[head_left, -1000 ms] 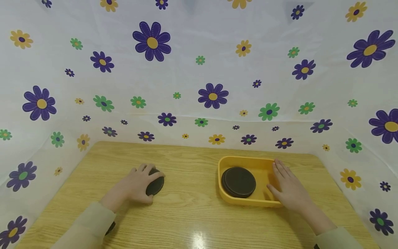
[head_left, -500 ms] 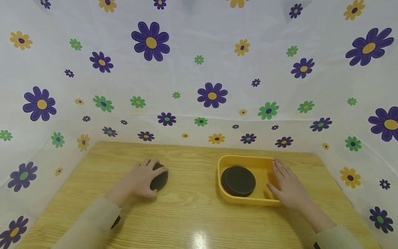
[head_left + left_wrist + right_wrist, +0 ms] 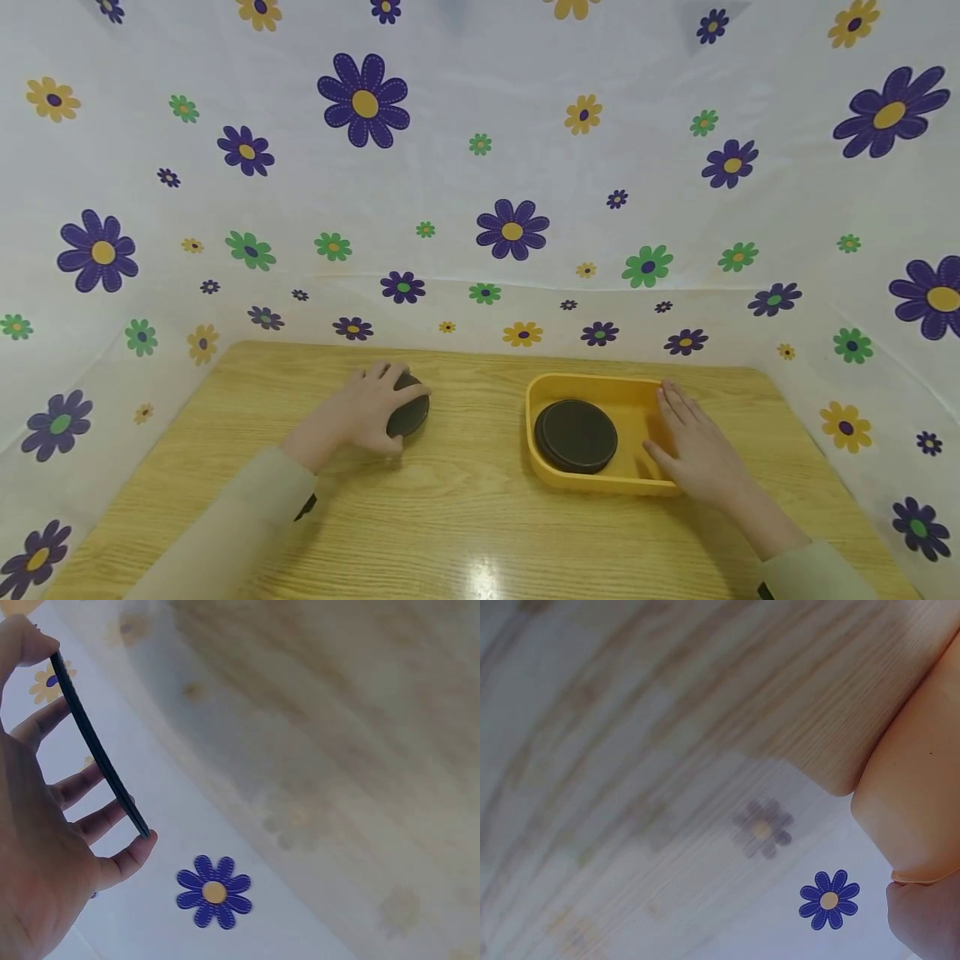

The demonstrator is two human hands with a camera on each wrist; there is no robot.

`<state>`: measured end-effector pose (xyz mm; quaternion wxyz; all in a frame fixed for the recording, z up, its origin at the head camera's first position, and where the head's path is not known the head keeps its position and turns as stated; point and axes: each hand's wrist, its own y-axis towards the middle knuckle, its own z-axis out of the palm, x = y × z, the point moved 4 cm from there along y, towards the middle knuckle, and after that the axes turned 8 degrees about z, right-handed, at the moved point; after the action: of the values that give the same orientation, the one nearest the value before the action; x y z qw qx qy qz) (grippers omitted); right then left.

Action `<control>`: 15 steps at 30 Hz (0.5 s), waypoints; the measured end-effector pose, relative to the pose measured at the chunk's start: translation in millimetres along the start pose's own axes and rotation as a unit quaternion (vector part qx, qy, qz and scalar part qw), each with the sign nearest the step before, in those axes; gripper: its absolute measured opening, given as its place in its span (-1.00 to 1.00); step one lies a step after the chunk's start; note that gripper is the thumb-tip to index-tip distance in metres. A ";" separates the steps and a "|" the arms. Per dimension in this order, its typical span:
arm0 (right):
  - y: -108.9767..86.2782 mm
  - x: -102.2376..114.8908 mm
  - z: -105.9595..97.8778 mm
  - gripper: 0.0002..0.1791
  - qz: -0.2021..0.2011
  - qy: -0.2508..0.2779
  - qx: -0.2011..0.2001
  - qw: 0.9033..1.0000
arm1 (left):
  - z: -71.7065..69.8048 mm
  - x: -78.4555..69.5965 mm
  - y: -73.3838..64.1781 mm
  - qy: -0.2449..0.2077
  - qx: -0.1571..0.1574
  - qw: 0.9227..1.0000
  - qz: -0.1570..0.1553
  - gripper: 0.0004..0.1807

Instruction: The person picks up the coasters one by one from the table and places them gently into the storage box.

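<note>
By its edge, my left hand [image 3: 363, 410] holds a round black coaster [image 3: 412, 406] left of the yellow tray. Seen edge-on in the left wrist view, the thin coaster [image 3: 101, 750] spans between thumb and fingertips, apart from the tabletop. My right hand [image 3: 701, 457] rests on the right end of the yellow tray [image 3: 592, 483], fingers straight along the rim and thumb over the inside. A small stack of similar black coasters [image 3: 577, 435] lies in the tray's left part. The right wrist view catches only the tray's outer wall [image 3: 915, 765] and a bit of hand [image 3: 930, 919].
A light wood table [image 3: 465, 533] carries the tray. White cloth [image 3: 435, 167] with purple, yellow and green flowers rises behind it and at both sides.
The left hand with its coaster has moved rightward and away from me, nearer the tray. Right hand, tray and stacked coasters have stayed in place.
</note>
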<state>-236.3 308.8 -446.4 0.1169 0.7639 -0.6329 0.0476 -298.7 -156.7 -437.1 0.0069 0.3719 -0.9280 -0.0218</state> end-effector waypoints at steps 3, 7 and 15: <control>0.1 0.2 -0.2 -0.09 -0.001 -0.001 -0.002 1.000 | -4.2 -2.4 9.1 0.006 -0.001 1.000 0.008 -0.11; 0.1 -0.1 -0.2 -0.09 -0.003 -0.002 -0.004 1.000 | -10.1 -7.3 21.6 0.005 0.008 1.000 0.019 -0.12; 0.3 -1.7 1.0 -0.09 -0.006 -0.005 -0.007 1.000 | -22.4 -21.5 46.7 0.011 0.015 0.999 0.039 -0.13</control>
<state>-237.0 310.1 -447.7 0.1191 0.7670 -0.6294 0.0383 -314.7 -108.9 -412.6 0.0123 0.3358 -0.9418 -0.0038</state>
